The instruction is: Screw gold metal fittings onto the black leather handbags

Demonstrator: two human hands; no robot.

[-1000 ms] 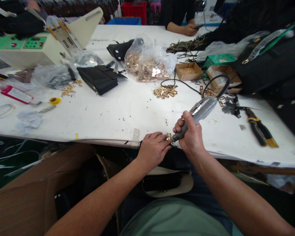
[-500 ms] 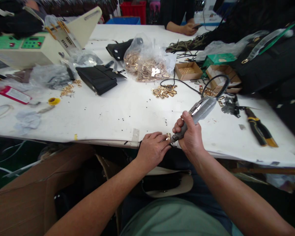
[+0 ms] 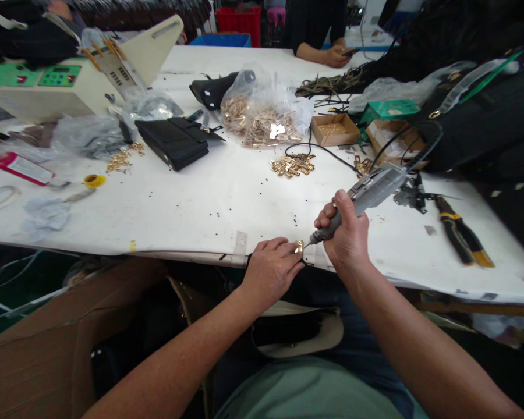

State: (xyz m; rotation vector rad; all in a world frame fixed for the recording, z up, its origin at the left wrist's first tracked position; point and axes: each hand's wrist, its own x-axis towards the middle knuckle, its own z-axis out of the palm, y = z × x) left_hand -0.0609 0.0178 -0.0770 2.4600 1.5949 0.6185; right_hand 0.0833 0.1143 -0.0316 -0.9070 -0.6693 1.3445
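My right hand (image 3: 347, 233) is wrapped round a grey electric screwdriver (image 3: 371, 189), whose thin bit points down and left at a small gold metal plate (image 3: 299, 247). My left hand (image 3: 274, 265) is closed at the table's front edge, its fingertips pressed on the gold plate. Below the plate hangs something dark, mostly hidden by my fingers. An open bag with a beige edge (image 3: 332, 337) lies at my lap under the table edge.
Loose gold plates (image 3: 291, 165) lie mid-table before a clear bag of gold parts (image 3: 271, 119). A black bag (image 3: 174, 142) sits left of them, pliers (image 3: 463, 233) at the right. Across the white table (image 3: 192, 203), a person's hand (image 3: 337, 56) holds a phone.
My right hand and the screwdriver have moved right, away from the gold plate, so the thin bit now shows. My left hand has hardly moved.
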